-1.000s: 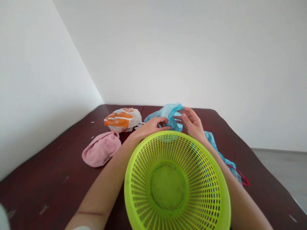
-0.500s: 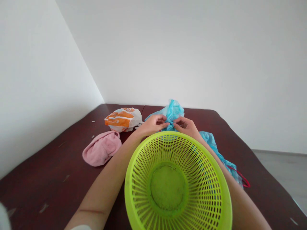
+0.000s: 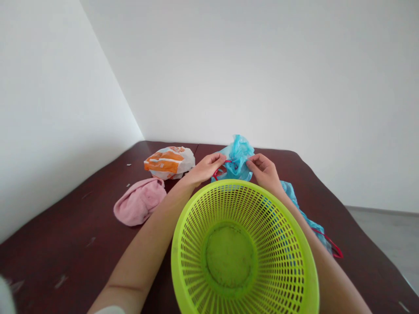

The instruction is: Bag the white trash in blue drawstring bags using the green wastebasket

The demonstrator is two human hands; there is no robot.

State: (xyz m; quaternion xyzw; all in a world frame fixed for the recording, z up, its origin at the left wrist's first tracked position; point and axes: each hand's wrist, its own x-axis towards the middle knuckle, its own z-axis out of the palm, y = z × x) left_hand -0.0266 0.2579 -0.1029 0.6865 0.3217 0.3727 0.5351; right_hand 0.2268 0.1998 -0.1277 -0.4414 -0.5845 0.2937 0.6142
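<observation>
Beyond the basket lies a crumpled blue plastic drawstring bag (image 3: pixel 240 152) with a red drawstring (image 3: pixel 218 173). My left hand (image 3: pixel 209 166) is closed in a pinch at its left side, on the red drawstring. On the other side, my right hand (image 3: pixel 264 169) pinches the blue plastic between thumb and fingers. A lime green plastic basket (image 3: pixel 231 255) with slotted walls stands between my forearms, its opening towards me. It hides the lower part of the bag.
Left of my left forearm lie a folded pink cloth (image 3: pixel 139 203) and a white and orange plastic bag (image 3: pixel 170 162). Another blue bag (image 3: pixel 303 213) with a red drawstring lies partly behind my right forearm. White walls border the dark red table (image 3: pixel 65 244).
My hands have moved apart, the left one leftwards and the right one rightwards. More of the red drawstring and the blue plastic between them now shows.
</observation>
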